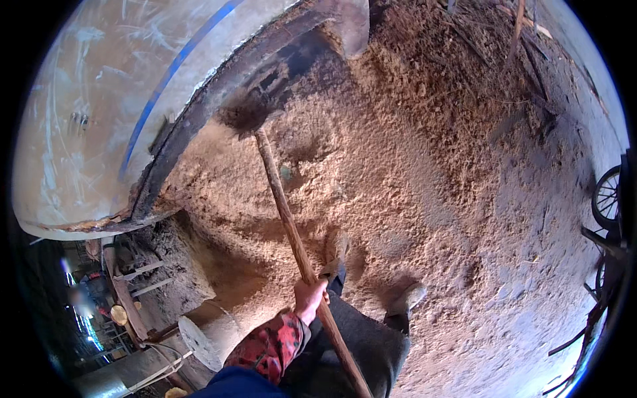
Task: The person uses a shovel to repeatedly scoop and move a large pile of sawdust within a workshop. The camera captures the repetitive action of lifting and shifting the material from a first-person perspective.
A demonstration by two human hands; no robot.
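Note:
My left hand, in a red patterned sleeve, is closed around a long wooden handle. The handle slants from the lower edge up to the left. At its far end is a dark, blurred head, a shovel blade by its look, down against the sawdust below the big curved casing. Dust hides the blade's outline. My right hand is out of the picture; the near end of the handle runs past the lower edge.
A large pale casing with a blue stripe overhangs the upper left. Sawdust rises into a darker heap at the upper right. A cylinder with a round end lies lower left, near cut logs. A spoked wheel stands far right.

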